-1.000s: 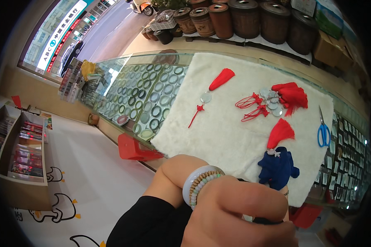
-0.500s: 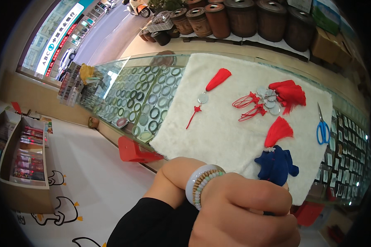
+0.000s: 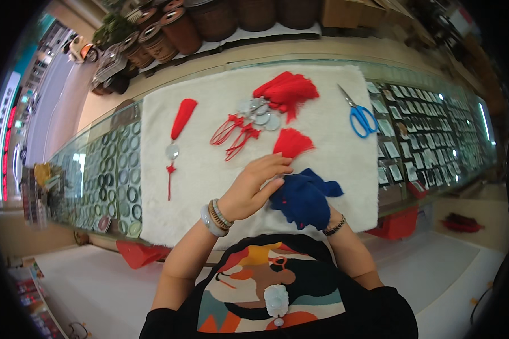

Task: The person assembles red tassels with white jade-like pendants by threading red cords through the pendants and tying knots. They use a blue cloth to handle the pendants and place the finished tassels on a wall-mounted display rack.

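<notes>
My left hand (image 3: 254, 186), with several bracelets on its wrist, reaches in from the left with its fingers stretched out and its thumb apart. Its fingertips lie by the lower end of a red tassel (image 3: 293, 143), and its thumb is against a dark blue cloth (image 3: 302, 198). That cloth is bunched over my right hand (image 3: 335, 216), hiding the fingers; only the part near the braceleted wrist shows. Whatever hangs from this tassel is covered by hand and cloth. Beyond lies a pile of red tassel pendants (image 3: 285, 95) with pale round discs and knotted red loops.
A white plush mat (image 3: 209, 214) covers the middle of a glass counter. One tassel pendant (image 3: 172, 151) lies on its left; blue-handled scissors (image 3: 361, 120) lie at right. Rows of bangles (image 3: 110, 181) and small carded pieces (image 3: 424, 124) fill the display. Red stools (image 3: 138, 254) stand below.
The view has swung right and drawn back, so both arms and my black top now show. My left hand has gone from a curled fist close by to stretched fingers at the cloth and tassel.
</notes>
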The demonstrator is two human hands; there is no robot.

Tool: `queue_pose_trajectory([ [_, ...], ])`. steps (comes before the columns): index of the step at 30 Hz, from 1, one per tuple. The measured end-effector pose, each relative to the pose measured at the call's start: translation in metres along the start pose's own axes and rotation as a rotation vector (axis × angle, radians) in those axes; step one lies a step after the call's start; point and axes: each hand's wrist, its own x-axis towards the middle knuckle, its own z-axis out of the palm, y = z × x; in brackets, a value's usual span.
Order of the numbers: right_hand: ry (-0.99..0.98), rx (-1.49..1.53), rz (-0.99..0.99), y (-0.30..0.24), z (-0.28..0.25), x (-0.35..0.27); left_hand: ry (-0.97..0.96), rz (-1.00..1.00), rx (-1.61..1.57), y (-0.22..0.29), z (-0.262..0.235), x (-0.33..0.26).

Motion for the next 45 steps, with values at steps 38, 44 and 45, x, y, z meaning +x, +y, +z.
queue_pose_trajectory([
  [38, 0.133, -0.754, -0.111, -0.038, -0.006, -0.004, 0.158, -0.794, -0.871, 0.004, 0.033, -0.053],
  [44, 0.393, 0.033, -0.136, -0.029, 0.025, 0.003, 0.312, -0.708, -0.729, 0.014, 0.044, -0.049],
  [45, 0.428, 0.202, -0.123, -0.026, 0.028, 0.002, 0.33, -0.694, -0.724, 0.014, 0.046, -0.05],
])
